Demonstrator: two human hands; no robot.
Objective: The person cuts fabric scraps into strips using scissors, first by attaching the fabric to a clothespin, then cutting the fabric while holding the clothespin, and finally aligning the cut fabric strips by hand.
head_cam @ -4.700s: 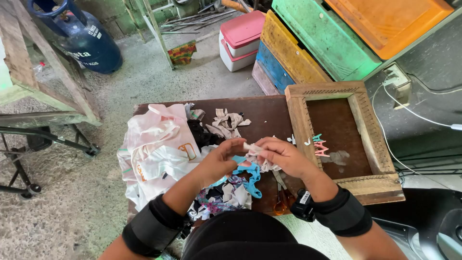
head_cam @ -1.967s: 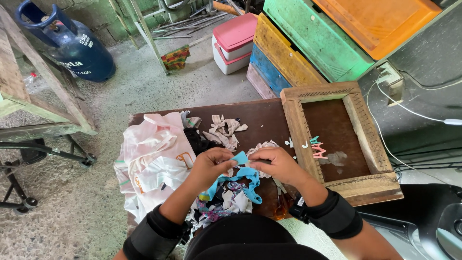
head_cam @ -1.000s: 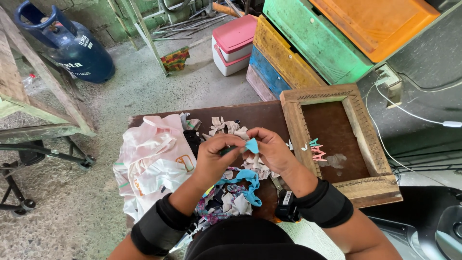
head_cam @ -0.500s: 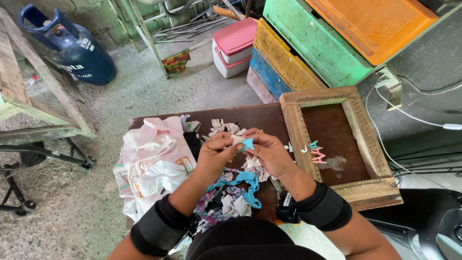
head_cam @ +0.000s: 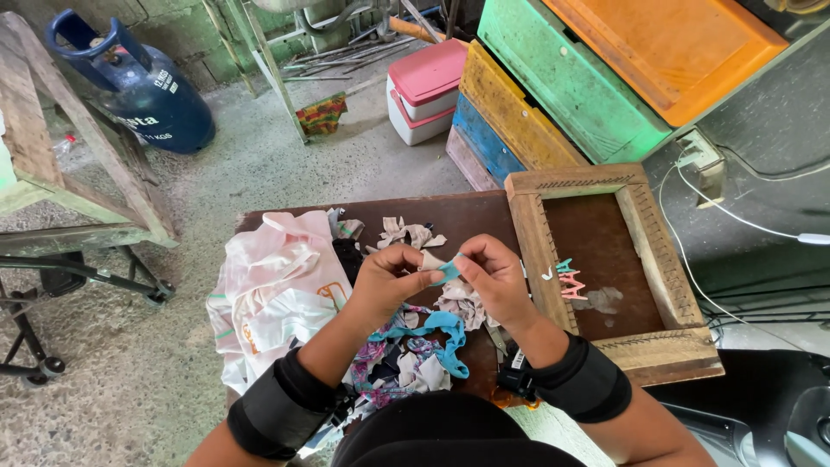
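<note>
My left hand (head_cam: 389,277) and my right hand (head_cam: 494,278) meet over a dark brown table (head_cam: 467,216), both pinching a small light-blue fabric strip (head_cam: 447,271) between thumb and fingers. Under my hands lies a heap of cloth scraps (head_cam: 415,346) in blue, white and patterned colours, with more pale scraps (head_cam: 408,232) further back. To the right sits a wooden loom frame (head_cam: 527,229) holding a few short pink and teal strips (head_cam: 568,279). Both wrists wear black bands.
A pink and white plastic bag (head_cam: 277,290) lies on the table's left side. Stacked painted wooden boxes (head_cam: 571,86), a pink cooler box (head_cam: 425,86) and a blue gas cylinder (head_cam: 143,91) stand behind. A wooden bench (head_cam: 52,164) is at the left, white cables (head_cam: 743,199) at the right.
My hands lifted from the scrap heap with a blue strip and now hold it between them slightly higher above the table. The view has shifted a little.
</note>
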